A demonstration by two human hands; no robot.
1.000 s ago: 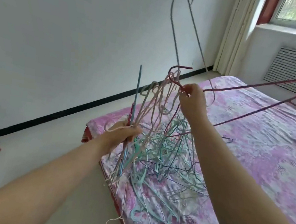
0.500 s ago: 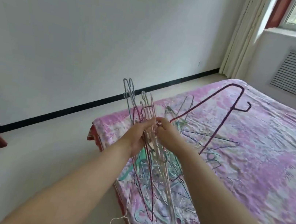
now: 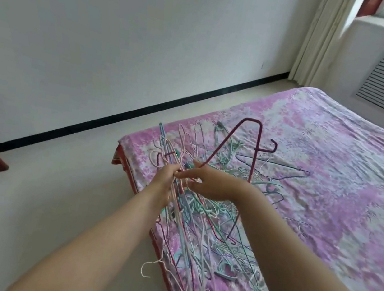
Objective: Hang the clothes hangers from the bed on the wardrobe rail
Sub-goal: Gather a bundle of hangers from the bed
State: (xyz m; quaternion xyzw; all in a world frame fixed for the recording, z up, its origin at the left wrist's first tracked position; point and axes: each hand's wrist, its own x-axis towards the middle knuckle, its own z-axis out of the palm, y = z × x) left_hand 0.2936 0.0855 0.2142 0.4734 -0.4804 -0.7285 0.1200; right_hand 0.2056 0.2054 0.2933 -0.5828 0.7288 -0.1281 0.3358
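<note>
Both arms outstretched | left hand (image 3: 165, 181) fingers grip hanger bundle (image 3: 176, 208) | right hand (image 3: 214, 186) fingers pinch maroon hanger (image 3: 256, 150)

hands: right hand (image 3: 214, 186) came down and left, now touching left hand (image 3: 164, 178) | maroon hanger (image 3: 257, 140): swung from far right, now upright above the hands | bundle of hangers (image 3: 184, 159): lower, nearer the bed (image 3: 332, 166)
</note>
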